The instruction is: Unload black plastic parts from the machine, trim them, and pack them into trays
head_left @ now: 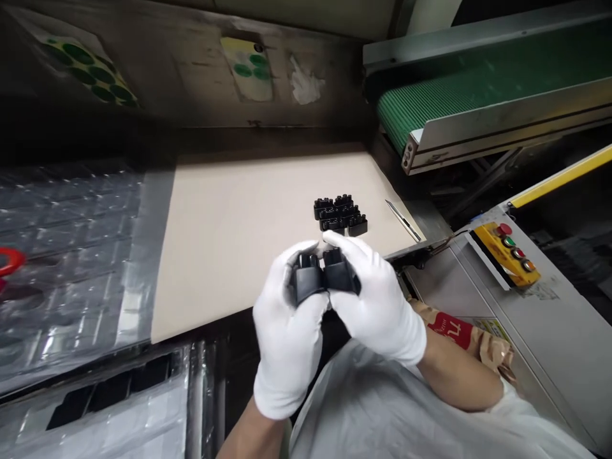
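Note:
In the head view both my hands wear white gloves and meet over the near edge of the worktable. My left hand point(290, 325) is closed around a black plastic part point(307, 284) with short posts on top. Another black plastic part of like shape point(337, 273) is gripped in my right hand point(382, 303), close beside the first. Just beyond my fingertips, several black plastic parts point(339, 213) stand grouped on the beige table sheet point(229, 217). To their right lies a slim pen-like tool point(402, 220).
A green conveyor belt point(478, 83) runs at upper right. Right of me, a yellow button box point(507, 254) sits on a white cabinet point(564, 319), with a brown paper bag point(495, 350) below. Clear plastic trays point(71, 255) fill the left; a lower one holds black parts point(109, 390).

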The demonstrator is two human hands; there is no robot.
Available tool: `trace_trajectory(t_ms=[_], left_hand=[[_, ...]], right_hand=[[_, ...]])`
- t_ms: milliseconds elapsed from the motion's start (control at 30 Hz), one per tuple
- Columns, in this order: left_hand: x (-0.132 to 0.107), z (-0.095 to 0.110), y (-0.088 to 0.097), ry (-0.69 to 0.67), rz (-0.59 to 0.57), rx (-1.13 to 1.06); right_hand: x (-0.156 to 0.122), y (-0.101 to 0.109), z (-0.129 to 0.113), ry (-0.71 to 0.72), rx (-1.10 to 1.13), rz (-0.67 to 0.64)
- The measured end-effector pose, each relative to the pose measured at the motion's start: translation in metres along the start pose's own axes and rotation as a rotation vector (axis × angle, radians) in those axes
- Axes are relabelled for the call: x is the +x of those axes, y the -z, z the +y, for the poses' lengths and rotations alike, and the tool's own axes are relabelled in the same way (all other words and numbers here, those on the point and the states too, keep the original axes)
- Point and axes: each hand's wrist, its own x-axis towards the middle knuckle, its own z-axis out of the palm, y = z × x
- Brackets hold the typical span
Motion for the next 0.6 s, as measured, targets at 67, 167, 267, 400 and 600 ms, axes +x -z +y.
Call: trace_trajectory(t_ms=[67,167,267,400,600], left_hand=[[-0.005,-0.008,-0.005,0.06,-0.075,-0.049],[-0.015,-0.02,-0.006,0.172,-0.162,-0.181],[-0.022,-0.027,-0.001,0.264,-0.237,-0.316],[-0.025,-0.023,0.01,0.208,-0.251,-0.182],[-0.025,-0.014,0.016,0.069,0.042,0.012]], right_hand=[[-0.005,-0.005,0.008,0.018,-0.036,0.001],[-0.015,-0.011,0.018,0.005,0.018,-0.014],[-0.025,-0.011,0.024,0.047,0.057,-0.003],[-0.031,0.0,0.024,0.092,0.109,0.095],[-0.023,0.02,0.021,0.07,0.221,0.111]])
